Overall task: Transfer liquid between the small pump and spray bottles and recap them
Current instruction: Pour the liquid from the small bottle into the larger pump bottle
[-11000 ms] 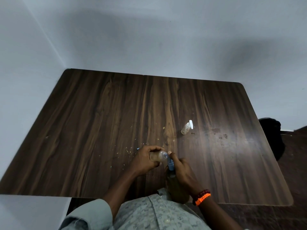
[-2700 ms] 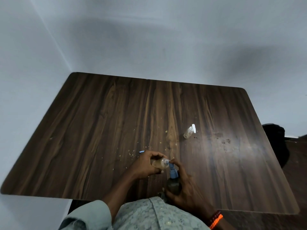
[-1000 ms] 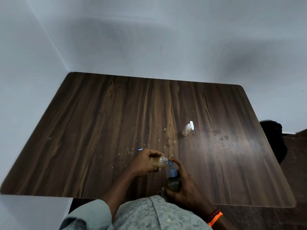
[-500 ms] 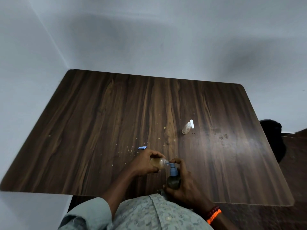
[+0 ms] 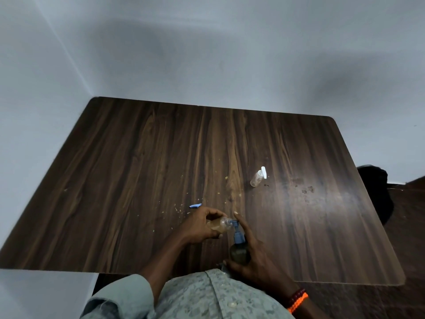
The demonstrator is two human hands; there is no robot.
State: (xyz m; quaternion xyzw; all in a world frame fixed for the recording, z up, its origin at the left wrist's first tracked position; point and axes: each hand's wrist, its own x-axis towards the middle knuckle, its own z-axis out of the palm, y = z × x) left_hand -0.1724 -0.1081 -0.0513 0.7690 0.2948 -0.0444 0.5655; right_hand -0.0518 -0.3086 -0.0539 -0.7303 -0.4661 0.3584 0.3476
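My left hand point(image 5: 199, 226) grips a small clear bottle point(image 5: 218, 224) of yellowish liquid, held on its side with its open neck pointing right. My right hand point(image 5: 255, 256) wraps a dark green bottle point(image 5: 239, 252) with a blue pump head point(image 5: 236, 233), and its index finger rests on top of the pump. The pump's nozzle meets the clear bottle's neck. A second small clear bottle point(image 5: 258, 177) with a white spray cap stands farther back on the table. A small blue cap piece point(image 5: 195, 205) lies on the table just behind my left hand.
The dark wooden table point(image 5: 138, 169) carries scattered crumbs near my hands and dried stains point(image 5: 305, 189) at the right. White walls close the back and left sides. A dark object point(image 5: 374, 183) sits on the floor beyond the table's right edge.
Both hands have held the two bottles together at the front edge throughout. My right hand slid from the pump head down onto the green bottle's body, index finger now on the pump.
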